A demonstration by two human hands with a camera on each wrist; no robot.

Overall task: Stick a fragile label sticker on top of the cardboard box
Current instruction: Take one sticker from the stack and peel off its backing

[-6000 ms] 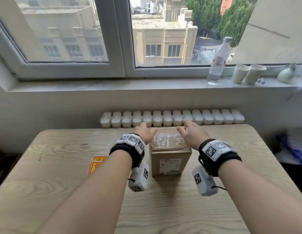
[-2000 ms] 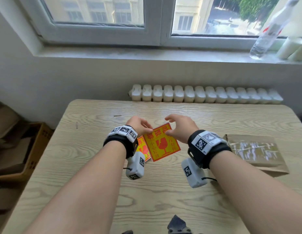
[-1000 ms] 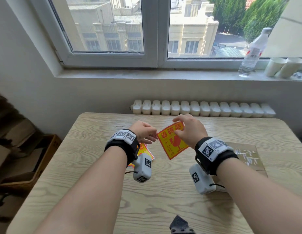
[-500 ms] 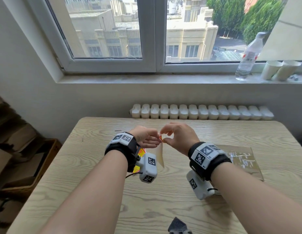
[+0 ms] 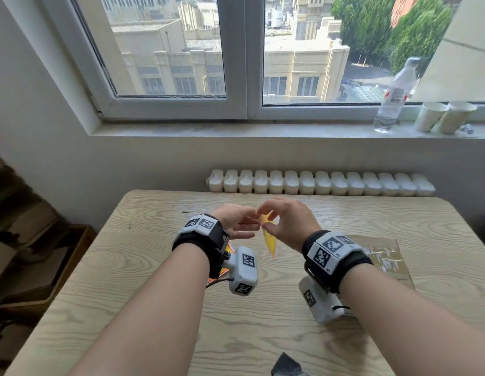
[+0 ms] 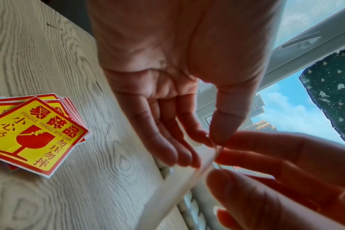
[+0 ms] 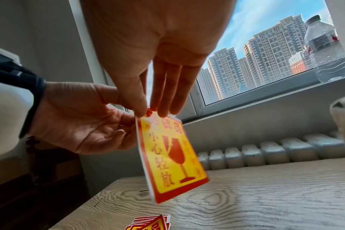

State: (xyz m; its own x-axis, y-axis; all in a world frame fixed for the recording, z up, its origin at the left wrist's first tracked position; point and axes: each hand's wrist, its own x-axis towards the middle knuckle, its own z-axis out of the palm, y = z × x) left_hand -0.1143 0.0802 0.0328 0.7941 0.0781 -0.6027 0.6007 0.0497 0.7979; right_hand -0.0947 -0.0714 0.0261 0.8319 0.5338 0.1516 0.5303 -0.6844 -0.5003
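A yellow and red fragile sticker [image 5: 269, 240] hangs almost edge-on above the wooden table [image 5: 154, 294]. My left hand [image 5: 244, 223] and right hand [image 5: 273, 221] both pinch its top corner. In the right wrist view the sticker [image 7: 171, 160] shows its printed face, with my right fingers [image 7: 158, 93] at its top and my left hand [image 7: 79, 124] behind it. In the left wrist view, thumb and forefinger [image 6: 217, 137] pinch the sticker's thin edge [image 6: 187, 179]. The flat brown cardboard box [image 5: 379, 253] lies on the table to the right, partly hidden by my right wrist.
A stack of several spare fragile stickers [image 6: 33, 132] lies on the table under my left wrist. A water bottle [image 5: 393, 96] and two paper cups [image 5: 439, 116] stand on the windowsill. A white radiator [image 5: 317, 183] runs behind the table. Cardboard boxes [image 5: 46, 267] sit on the floor at left.
The sticker has turned from face-on to nearly edge-on. Both hands have closed in on its top corner and risen slightly above the table.
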